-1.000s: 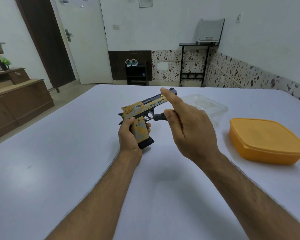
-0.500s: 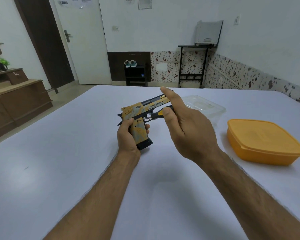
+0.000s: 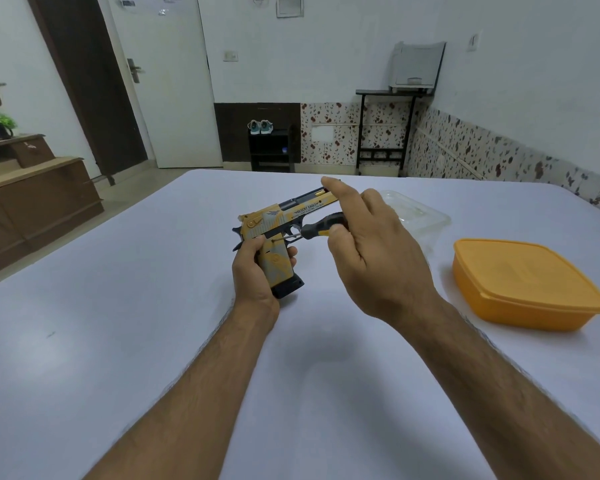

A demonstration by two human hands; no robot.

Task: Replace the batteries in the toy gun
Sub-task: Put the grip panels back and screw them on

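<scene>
The toy gun [image 3: 284,216] is yellow and grey with a black magazine base, held upright above the white table [image 3: 118,306], barrel pointing away to the right. My left hand [image 3: 257,268] grips its handle from the left. My right hand [image 3: 371,251] holds a small screwdriver [image 3: 323,226] with a black and yellow handle between thumb and fingers, index finger stretched out over the barrel. The screwdriver's thin shaft points left, its tip touching the top of the grip near the trigger. No batteries are visible.
An orange lidded box [image 3: 527,282] sits on the table to the right. A clear plastic container [image 3: 416,216] lies behind my right hand. Beyond the table's far edge are a door, a dark shoe rack and a brown cabinet at the left.
My right hand has turned, so more of the screwdriver handle shows. The gun and my left hand have stayed in about the same place.
</scene>
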